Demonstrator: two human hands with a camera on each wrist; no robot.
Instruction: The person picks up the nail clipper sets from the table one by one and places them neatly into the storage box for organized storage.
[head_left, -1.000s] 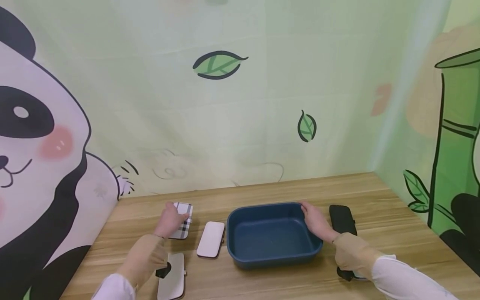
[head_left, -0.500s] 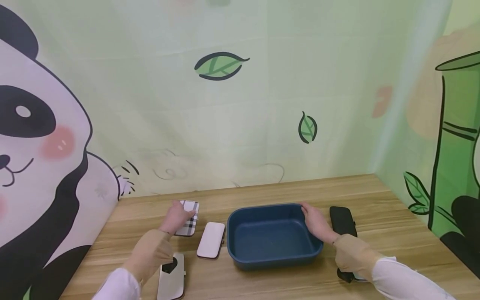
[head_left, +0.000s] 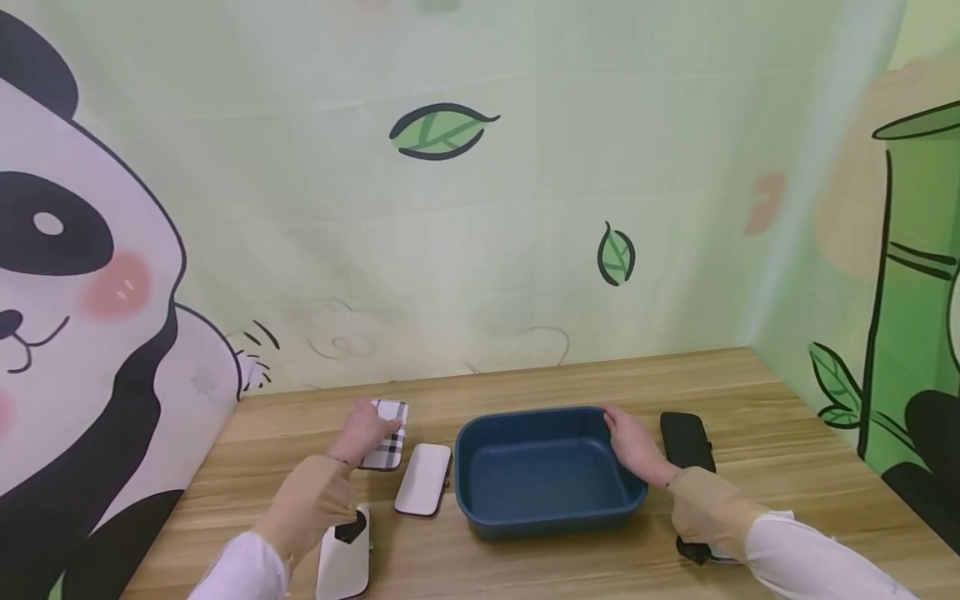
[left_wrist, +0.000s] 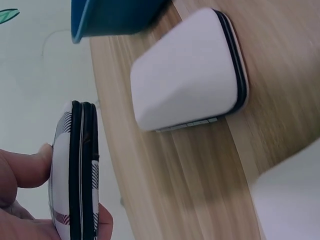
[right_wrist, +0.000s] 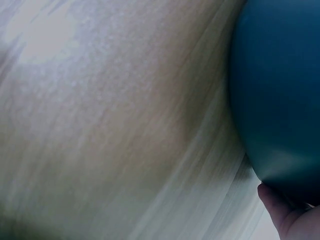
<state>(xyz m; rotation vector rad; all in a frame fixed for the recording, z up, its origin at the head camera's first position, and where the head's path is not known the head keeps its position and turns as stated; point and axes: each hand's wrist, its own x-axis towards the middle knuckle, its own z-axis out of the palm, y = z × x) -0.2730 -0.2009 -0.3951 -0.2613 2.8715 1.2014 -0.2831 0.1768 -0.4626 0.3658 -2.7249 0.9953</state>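
My left hand (head_left: 367, 432) pinches a plaid zip case (head_left: 388, 437), white with dark stripes. In the left wrist view this plaid case (left_wrist: 75, 165) stands on edge between thumb and fingers, raised off the table. Just to its right lies a plain white zip case (head_left: 423, 479), close to the blue plastic basin (head_left: 551, 521). My right hand (head_left: 633, 442) grips the basin's right rim near the far corner. The right wrist view shows fingertips (right_wrist: 272, 202) against the basin's blue wall (right_wrist: 280, 90). No things are visible inside the basin.
Below my left forearm lies a white case with a black patch (head_left: 345, 558). A black case (head_left: 684, 437) lies right of the basin; another dark item (head_left: 693, 550) is partly hidden under my right forearm. A printed cloth (head_left: 510, 275) hangs behind the wooden table (head_left: 645, 375).
My left hand has carried the plaid case to the right, toward the white case and basin. The right hand and basin have stayed in place.
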